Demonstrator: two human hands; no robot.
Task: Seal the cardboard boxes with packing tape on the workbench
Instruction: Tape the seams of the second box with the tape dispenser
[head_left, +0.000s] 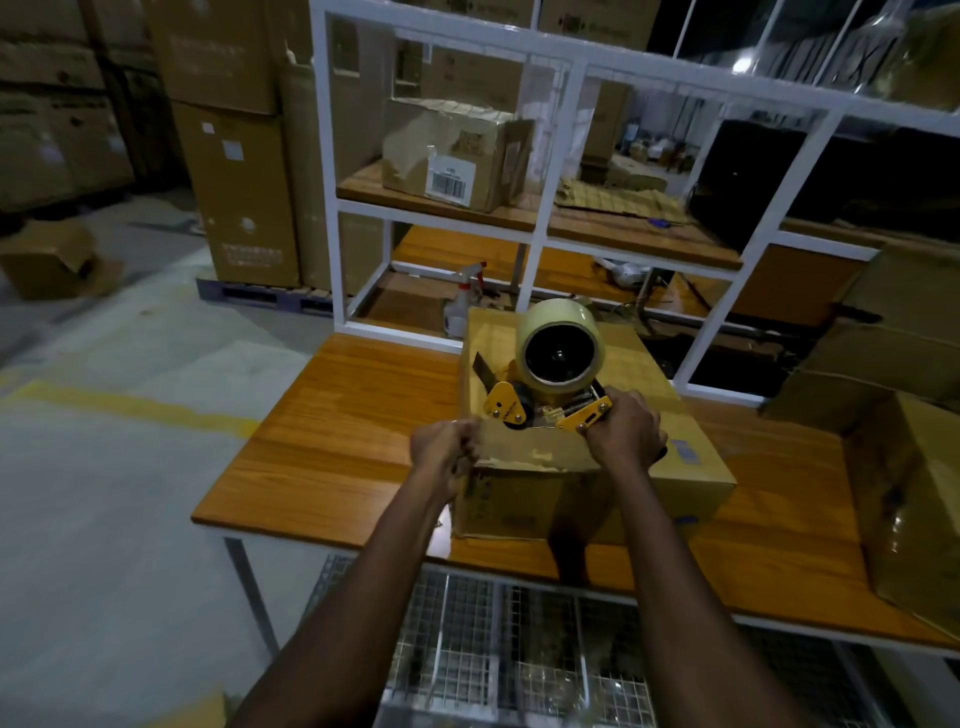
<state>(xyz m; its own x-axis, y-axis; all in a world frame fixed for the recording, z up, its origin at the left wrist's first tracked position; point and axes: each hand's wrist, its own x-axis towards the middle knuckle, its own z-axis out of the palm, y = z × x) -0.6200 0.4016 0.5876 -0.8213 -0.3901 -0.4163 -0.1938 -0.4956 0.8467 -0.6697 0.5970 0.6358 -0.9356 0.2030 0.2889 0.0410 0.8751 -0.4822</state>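
1. At the near edge of the workbench (353, 431), left of its middle, the left hand (444, 449) has its fingers curled over the near left top corner of the box (519, 499), apparently holding the flap down.
2. This box sits mid-surface toward the near edge, with its flaps closed. The card looks creased and worn at that corner, so it is probably light and rather soft. It is best steadied at edges and corners, where the walls back the card. Pressed mid-flap, it would likely sag.
3. Resting on the near edge of the box top is the tape dispenser (550, 402), with its roll of tape (563, 351) standing behind it. The frame looks rigid and the cutter sharp, so the handle is the safe place to hold. The tape itself is thin and sticky and would wrinkle if slack.
4. The right hand (626, 428) is clenched round the dispenser's handle, which it hides.
5. Count: two hands, one dispenser, one roll, and one box being worked on. A second box (914, 509) is at the right edge, and more are stacked behind it, too dim to count.
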